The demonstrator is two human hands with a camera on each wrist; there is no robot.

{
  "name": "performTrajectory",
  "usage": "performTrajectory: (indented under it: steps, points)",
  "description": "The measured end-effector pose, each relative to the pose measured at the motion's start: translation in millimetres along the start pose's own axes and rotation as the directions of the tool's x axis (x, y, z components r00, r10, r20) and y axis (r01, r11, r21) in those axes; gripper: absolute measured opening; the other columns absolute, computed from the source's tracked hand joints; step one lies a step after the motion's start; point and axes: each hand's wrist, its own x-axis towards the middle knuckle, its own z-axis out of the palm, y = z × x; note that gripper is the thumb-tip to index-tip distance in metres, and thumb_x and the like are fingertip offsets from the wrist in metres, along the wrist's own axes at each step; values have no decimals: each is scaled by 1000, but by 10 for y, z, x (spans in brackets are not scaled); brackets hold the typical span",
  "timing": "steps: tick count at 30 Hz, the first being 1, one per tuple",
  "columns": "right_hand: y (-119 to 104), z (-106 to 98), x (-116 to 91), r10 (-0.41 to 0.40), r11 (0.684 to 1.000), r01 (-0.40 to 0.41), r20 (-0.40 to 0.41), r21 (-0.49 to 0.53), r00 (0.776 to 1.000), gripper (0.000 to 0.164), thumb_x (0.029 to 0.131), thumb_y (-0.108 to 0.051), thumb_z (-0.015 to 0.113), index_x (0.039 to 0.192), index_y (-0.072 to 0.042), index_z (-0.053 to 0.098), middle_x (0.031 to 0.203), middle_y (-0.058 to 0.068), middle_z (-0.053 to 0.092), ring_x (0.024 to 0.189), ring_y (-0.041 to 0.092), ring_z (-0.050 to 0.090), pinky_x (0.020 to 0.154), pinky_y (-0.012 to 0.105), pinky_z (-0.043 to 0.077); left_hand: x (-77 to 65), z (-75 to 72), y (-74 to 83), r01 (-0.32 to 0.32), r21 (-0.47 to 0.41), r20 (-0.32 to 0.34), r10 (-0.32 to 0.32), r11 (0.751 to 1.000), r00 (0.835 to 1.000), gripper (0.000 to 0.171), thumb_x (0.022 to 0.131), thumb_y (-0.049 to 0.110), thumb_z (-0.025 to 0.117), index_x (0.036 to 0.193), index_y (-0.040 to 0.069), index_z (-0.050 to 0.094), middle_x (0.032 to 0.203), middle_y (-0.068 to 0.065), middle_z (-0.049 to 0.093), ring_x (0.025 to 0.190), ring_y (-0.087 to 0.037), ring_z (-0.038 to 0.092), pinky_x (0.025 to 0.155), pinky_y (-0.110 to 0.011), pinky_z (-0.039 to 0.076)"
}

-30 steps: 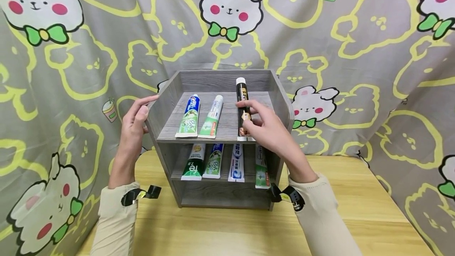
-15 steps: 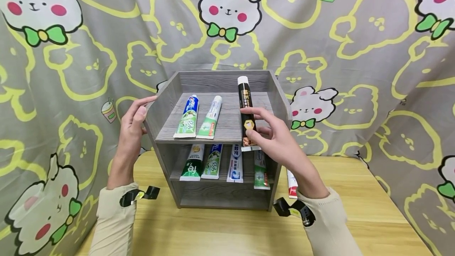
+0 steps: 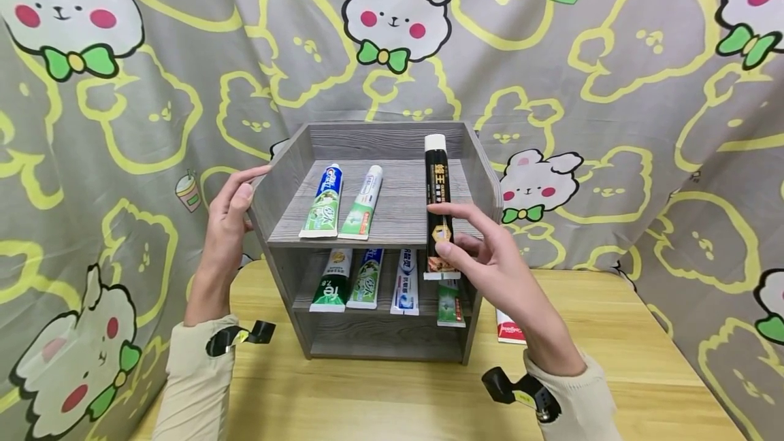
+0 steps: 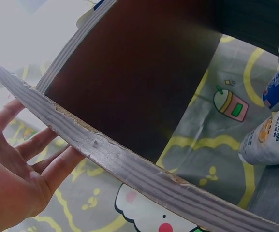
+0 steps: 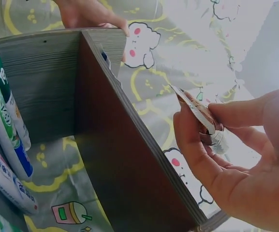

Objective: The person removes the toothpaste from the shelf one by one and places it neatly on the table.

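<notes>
I can see the right hand [image 3: 497,256] holding a black tube [image 3: 437,226]. Its fingers and thumb are pinching the lower half of the tube. The tube has gold writing and a white cap [image 3: 435,142], and the cap points away from the person. The tube is at the right part of a little gray shelf [image 3: 367,143], and its flat end sticks out past the front edge of the top board [image 3: 401,203]. I can't tell if the cap end touches anything.

The left hand [image 3: 228,220] is at the shelf's left wall [image 3: 288,175]. Its fingers are loose and mostly straight, just resting on the edge.

Two more tubes lie on the top board: a blue-and-green tube [image 3: 322,203] and a thin white-and-green tube [image 3: 363,203] just beside it.

On the middle board [image 3: 429,301] there are four tubes in a row: a dark green tube [image 3: 332,281], another blue-and-green one [image 3: 366,281], a white-and-blue tube [image 3: 406,288] and a green tube [image 3: 450,303]. The black tube hides the top of that last one.

The shelf stands on a yellow wooden table [image 3: 367,400]. To its right, a red-and-white tube [image 3: 510,329] lies partly hidden behind the right arm. A gray curtain with white bunnies [image 3: 539,33] hangs all around.
</notes>
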Motion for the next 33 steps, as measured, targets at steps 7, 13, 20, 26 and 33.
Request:
performTrajectory:
  steps: [7, 13, 20, 26, 33]
  points:
    - [8, 7, -176, -44, 999, 44, -48, 6, 998, 45, 98, -2, 67, 138, -21, 62, 130, 2, 57, 71, 25, 61, 55, 29, 45, -6, 3, -6, 1, 16, -11, -1, 1000, 1000, 43, 105, 26, 47, 141, 8, 62, 125, -12, 55, 91, -22, 57, 58, -26, 55]
    - [27, 19, -324, -63, 998, 64, -63, 16, 996, 44, 97, 2, 67, 136, -17, 63, 142, 2, 51, 87, 25, 68, 64, 29, 53, -17, 0, -10, 8, 29, -19, -8, 1000, 1000, 42, 105, 27, 47, 140, 9, 62, 125, -12, 55, 91, -23, 57, 58, -26, 54]
    - [147, -2, -478, -105, 994, 107, -82, 25, 991, 44, 96, 9, 64, 136, -9, 60, 137, 11, 50, 75, 22, 62, 60, 28, 53, -3, 8, -7, 8, 30, -11, -8, 1000, 1000, 42, 105, 27, 48, 140, 9, 63, 128, -12, 55, 92, -23, 57, 58, -26, 53]
    - [224, -59, -620, -119, 992, 123, -120, 24, 986, 51, 93, 15, 64, 139, -5, 57, 129, 14, 52, 71, 18, 57, 57, 28, 52, 1, 6, -17, 9, 37, -8, -9, 999, 1000, 42, 105, 27, 47, 140, 9, 62, 129, -11, 55, 98, -25, 57, 61, -27, 56]
    - [250, -176, -799, -114, 991, 124, -172, 46, 978, 50, 89, 21, 65, 135, 4, 58, 137, 18, 46, 88, 18, 64, 75, 29, 60, -8, -8, -26, 2, 41, 0, -2, 999, 1000, 42, 105, 26, 47, 141, 9, 62, 127, -12, 55, 96, -25, 57, 60, -26, 56]
